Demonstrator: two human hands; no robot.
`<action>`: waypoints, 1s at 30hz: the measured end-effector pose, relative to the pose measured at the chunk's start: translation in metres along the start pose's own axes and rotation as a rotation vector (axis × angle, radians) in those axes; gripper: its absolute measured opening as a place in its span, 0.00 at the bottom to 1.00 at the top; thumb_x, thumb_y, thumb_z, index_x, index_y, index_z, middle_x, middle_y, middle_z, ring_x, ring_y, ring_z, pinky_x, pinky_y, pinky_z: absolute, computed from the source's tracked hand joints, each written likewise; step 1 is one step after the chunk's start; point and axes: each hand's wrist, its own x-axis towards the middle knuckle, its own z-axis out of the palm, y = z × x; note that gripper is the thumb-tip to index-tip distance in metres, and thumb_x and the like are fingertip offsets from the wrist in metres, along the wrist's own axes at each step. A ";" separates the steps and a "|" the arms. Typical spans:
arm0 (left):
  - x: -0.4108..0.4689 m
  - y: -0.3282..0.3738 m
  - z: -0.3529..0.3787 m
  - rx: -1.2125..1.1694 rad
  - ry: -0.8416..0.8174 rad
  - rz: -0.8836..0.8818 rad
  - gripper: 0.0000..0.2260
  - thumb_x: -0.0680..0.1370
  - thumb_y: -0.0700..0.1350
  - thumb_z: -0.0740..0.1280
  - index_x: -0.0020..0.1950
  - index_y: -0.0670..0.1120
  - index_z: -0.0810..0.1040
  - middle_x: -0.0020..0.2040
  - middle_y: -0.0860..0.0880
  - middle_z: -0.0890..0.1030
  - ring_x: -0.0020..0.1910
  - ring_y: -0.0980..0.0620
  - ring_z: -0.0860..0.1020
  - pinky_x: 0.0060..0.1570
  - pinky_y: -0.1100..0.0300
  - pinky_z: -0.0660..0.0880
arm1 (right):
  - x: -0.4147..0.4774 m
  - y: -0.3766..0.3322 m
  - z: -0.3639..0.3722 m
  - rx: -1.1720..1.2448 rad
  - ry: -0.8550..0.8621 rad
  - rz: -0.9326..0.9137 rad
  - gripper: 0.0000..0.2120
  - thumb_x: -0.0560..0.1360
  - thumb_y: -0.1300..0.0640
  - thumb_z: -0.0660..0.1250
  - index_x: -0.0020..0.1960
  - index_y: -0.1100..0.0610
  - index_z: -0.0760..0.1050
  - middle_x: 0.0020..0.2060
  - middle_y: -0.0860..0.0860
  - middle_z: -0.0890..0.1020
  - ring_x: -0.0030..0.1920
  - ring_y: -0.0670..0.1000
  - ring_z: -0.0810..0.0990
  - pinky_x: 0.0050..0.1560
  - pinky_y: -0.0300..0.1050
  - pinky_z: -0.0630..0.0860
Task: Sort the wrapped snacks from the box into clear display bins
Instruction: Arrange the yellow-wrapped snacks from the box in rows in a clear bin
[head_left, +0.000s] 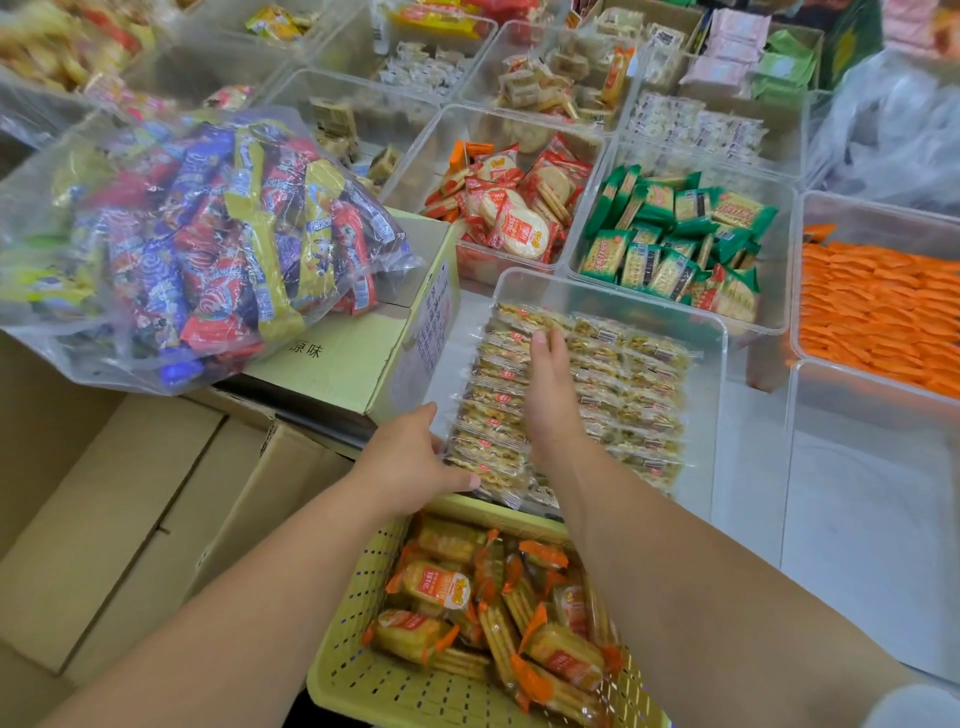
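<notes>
Snack packs (623, 384) under right hand (550, 400) (fingers (543, 348) flat) in clear bin (712, 364); left hand (410, 462) grips nearest pack.

Snack shop, clear display bins (613, 291) of wrapped snacks (670, 234), cartons (130, 519)
</notes>
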 end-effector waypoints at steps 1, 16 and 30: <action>0.000 -0.001 0.000 -0.017 -0.001 -0.002 0.54 0.65 0.55 0.84 0.84 0.50 0.57 0.67 0.48 0.81 0.60 0.48 0.81 0.61 0.51 0.78 | -0.001 -0.002 -0.002 0.025 -0.009 0.013 0.34 0.78 0.29 0.51 0.81 0.37 0.50 0.81 0.43 0.54 0.80 0.55 0.55 0.74 0.66 0.57; -0.001 -0.003 0.000 0.001 0.033 0.014 0.52 0.68 0.53 0.83 0.84 0.47 0.58 0.68 0.48 0.80 0.58 0.48 0.81 0.61 0.51 0.77 | -0.048 0.014 0.006 0.088 -0.065 0.355 0.40 0.75 0.24 0.51 0.80 0.36 0.41 0.82 0.45 0.48 0.81 0.57 0.52 0.75 0.68 0.53; -0.054 -0.017 0.004 0.131 0.429 0.294 0.31 0.72 0.56 0.78 0.72 0.49 0.75 0.60 0.52 0.80 0.61 0.50 0.77 0.61 0.51 0.75 | -0.104 0.002 -0.074 -0.354 -0.050 -0.139 0.25 0.77 0.35 0.64 0.71 0.42 0.71 0.66 0.39 0.76 0.63 0.38 0.75 0.59 0.41 0.73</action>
